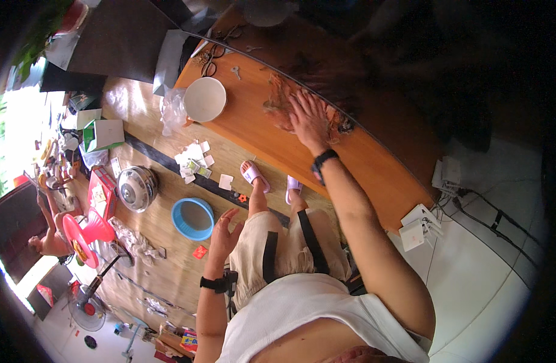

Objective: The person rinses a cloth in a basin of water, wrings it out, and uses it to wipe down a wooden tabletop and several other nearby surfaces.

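Note:
My right hand (308,113) lies flat, fingers outstretched, on crumpled, thin orange-brown material (278,102) on a wooden cabinet top (268,136). Whether it is cloth or plastic film I cannot tell. Beside that hand, close to a glossy dark panel, sits a small dark bundle (346,123). My left hand (225,236) hangs in the air by my left thigh, fingers loosely apart and holding nothing. A white bowl or tub (205,100) stands at the cabinet's left end. Near it are a key (235,71) and dark-handled scissors (209,66).
The glossy panel (396,77) rises behind the cabinet top, reflecting it. On the floor are a blue basket (193,220), a lidded steel pot (136,188), scattered cards (194,159) and a red stool (91,231). White boxes with cables (416,229) sit right. Another person (53,236) is far left.

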The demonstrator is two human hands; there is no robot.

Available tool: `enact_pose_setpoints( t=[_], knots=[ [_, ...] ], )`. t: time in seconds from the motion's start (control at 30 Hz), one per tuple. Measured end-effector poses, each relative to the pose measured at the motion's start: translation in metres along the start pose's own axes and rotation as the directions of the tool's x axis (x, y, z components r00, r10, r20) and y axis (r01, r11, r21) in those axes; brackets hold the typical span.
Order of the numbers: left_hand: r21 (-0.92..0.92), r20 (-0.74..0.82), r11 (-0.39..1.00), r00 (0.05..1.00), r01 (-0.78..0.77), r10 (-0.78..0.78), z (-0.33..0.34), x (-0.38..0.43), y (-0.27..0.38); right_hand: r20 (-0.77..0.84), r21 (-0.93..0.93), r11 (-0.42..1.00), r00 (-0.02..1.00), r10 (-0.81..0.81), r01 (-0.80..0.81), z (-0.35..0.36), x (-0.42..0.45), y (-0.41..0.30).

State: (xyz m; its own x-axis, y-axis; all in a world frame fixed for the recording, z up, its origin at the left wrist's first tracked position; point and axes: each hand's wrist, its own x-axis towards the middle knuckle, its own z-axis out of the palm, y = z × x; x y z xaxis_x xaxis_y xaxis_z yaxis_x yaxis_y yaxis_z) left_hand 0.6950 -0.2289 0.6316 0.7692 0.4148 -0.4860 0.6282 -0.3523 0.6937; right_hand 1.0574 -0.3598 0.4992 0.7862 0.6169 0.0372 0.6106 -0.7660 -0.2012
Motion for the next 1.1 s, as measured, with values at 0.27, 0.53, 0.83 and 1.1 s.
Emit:
enact_pose_setpoints(
  t=[0.27,0.53,0.83,1.1],
  knots=[
    [0.009,0.123,0.999,0.991,-0.053,0.052,0.032,0.005,0.035,0.031,-0.096,0.899,0.902,0.432,-0.427,-0.045,-0.203,0.178],
    [0.014,0.147,1.0,0.989,-0.024,0.022,0.044,-0.023,0.025,-0.098,0.004,0.46,0.457,0.884,-0.888,0.0,-0.33,0.231],
    [0.141,0.172,0.99,0.985,-0.029,0.005,0.045,-0.029,0.018,0.088,0.196,0.917,0.937,0.337,-0.348,-0.006,-0.198,-0.016],
    [0.181,0.211,0.967,0.967,-0.181,0.142,0.051,-0.002,0.039,0.062,0.239,0.938,0.968,0.244,-0.252,-0.046,-0.279,0.088]
  ],
)
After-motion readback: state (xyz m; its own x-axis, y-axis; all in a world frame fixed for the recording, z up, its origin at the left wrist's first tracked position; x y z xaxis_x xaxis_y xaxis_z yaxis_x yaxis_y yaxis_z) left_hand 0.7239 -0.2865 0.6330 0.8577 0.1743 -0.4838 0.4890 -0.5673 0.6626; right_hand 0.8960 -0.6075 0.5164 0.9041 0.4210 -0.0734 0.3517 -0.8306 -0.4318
